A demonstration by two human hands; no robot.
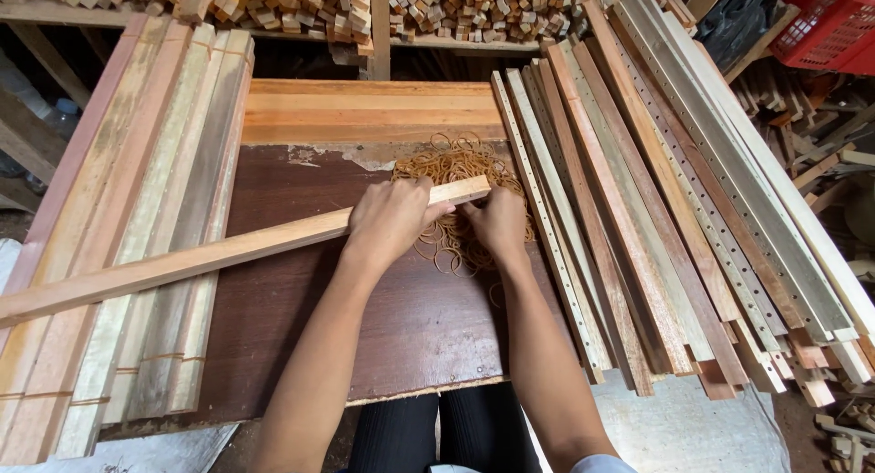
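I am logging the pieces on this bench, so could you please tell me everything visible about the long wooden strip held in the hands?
The long, narrow, light-brown wooden strip looks like smooth sawn timber with a squared end. It lies slanted across the dark brown board, its left part over the stacked slats. The left hand grips it near its right end, and the right hand touches that end, above the pile of tan rubber bands.

One camera only, worn on the head. It looks steeply down and forward, close above the dark brown surface (419, 327), with both forearms entering from the bottom edge.
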